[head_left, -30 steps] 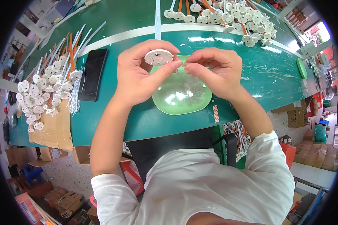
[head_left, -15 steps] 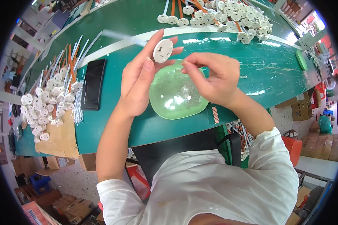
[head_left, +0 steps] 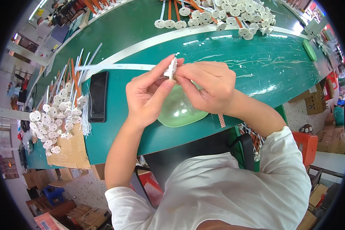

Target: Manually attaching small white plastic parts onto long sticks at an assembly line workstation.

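My left hand grips a white round plastic disc by its edge, between thumb and fingers. The disc stands edge-on to me. From its left side a white LED strip runs out over the table. My right hand is pinched against the disc's right face; whatever lies between its fingertips is hidden. Beneath both hands sits a translucent green bowl, partly covered by them.
A black phone lies left of the bowl. Further left, white discs with strips are heaped by a cardboard sheet and white wires. Another disc pile is at the back, a green lid far right.
The disc has turned from face-on to edge-on. My right hand has come left from above the bowl to meet it, and the strip has swung lower. The view has shifted slightly.
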`<move>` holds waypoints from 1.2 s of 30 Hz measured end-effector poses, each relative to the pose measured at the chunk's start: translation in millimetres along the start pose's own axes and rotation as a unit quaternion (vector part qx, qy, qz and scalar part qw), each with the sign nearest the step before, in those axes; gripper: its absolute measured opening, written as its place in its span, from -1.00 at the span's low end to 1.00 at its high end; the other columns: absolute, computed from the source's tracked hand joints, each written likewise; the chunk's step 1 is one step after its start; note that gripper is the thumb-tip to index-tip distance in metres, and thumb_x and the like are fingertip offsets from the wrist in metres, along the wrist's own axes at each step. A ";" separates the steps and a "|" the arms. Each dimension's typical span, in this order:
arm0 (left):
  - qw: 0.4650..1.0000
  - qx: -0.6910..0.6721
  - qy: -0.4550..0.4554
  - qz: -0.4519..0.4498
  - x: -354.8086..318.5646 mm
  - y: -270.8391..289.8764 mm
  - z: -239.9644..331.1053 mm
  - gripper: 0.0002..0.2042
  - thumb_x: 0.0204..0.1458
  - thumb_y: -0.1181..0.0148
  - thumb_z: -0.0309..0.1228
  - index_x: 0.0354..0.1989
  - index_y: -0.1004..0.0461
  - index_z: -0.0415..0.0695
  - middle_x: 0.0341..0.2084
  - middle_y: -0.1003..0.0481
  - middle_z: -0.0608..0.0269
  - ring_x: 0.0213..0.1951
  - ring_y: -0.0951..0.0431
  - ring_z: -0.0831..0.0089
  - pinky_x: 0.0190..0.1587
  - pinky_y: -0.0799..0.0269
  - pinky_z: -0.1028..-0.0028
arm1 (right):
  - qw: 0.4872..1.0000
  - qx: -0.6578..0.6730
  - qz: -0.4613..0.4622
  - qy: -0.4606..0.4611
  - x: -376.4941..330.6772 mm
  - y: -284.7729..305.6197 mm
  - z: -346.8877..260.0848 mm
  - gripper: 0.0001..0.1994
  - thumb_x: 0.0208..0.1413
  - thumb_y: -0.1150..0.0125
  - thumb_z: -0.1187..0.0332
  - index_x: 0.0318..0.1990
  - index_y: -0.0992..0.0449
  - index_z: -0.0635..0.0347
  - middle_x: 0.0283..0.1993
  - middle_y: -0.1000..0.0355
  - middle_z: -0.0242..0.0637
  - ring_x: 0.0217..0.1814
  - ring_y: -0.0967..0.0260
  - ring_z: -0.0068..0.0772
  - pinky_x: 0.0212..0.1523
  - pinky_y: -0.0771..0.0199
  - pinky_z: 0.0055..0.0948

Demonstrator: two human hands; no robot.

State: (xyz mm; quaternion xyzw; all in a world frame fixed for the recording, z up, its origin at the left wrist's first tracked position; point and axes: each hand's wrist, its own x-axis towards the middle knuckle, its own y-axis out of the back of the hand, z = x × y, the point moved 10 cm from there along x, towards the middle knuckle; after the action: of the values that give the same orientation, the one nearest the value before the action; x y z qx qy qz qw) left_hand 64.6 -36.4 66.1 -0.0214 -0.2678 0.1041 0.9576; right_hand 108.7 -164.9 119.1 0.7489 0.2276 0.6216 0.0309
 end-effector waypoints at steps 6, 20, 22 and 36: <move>0.994 0.108 0.005 0.013 5.9 11.7 10.4 -0.59 0.21 -0.15 -0.60 0.25 -0.44 -0.29 0.03 -0.58 -0.02 -0.07 -0.62 0.44 0.02 -0.52 0.46 | 0.997 -0.001 -0.027 -0.070 1.8 -11.3 9.5 -0.82 0.01 -0.39 0.59 -0.19 -0.64 0.31 -0.33 -0.63 -0.18 -0.37 -0.63 -0.28 -0.34 -0.62 -0.43; 0.572 0.694 0.394 -0.190 -24.9 277.0 116.5 -0.69 0.03 -0.21 -0.40 -0.03 -0.63 -0.12 -0.29 -0.64 0.02 -0.34 -0.67 0.32 -0.19 -0.57 0.32 | 0.969 0.009 -0.158 -0.191 -10.2 -26.5 57.5 -0.89 0.06 -0.36 0.46 -0.26 -0.65 0.28 -0.29 -0.63 -0.21 -0.32 -0.59 -0.39 -0.41 -0.54 -0.49; 0.542 0.627 0.547 -0.121 -62.7 313.3 117.0 -0.61 0.01 -0.22 -0.42 0.08 -0.59 -0.03 -0.22 -0.62 0.04 -0.34 -0.67 0.38 -0.17 -0.58 0.32 | 0.966 -0.004 -0.175 -0.190 -12.0 -29.9 57.0 -0.88 0.05 -0.37 0.44 -0.30 -0.65 0.30 -0.34 -0.62 -0.20 -0.35 -0.58 -0.36 -0.41 -0.53 -0.46; 0.902 0.368 0.072 0.215 23.9 133.4 -3.6 -0.55 0.35 -0.04 -0.15 -0.36 -0.67 -0.30 -0.51 -0.66 0.13 -0.41 -0.64 0.48 -0.26 -0.50 0.46 | 0.919 -0.210 -0.240 -0.232 18.3 -48.6 122.0 -0.85 0.05 -0.31 0.31 -0.31 -0.66 0.19 -0.35 -0.60 -0.09 -0.26 -0.58 -0.01 -0.16 -0.55 -0.13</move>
State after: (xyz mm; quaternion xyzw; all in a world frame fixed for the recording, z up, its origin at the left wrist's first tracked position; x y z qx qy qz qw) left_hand 61.4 99.1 62.3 0.2684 -0.1292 0.3969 0.8682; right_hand 211.5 -85.6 92.4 0.7713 0.2509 0.4381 0.3875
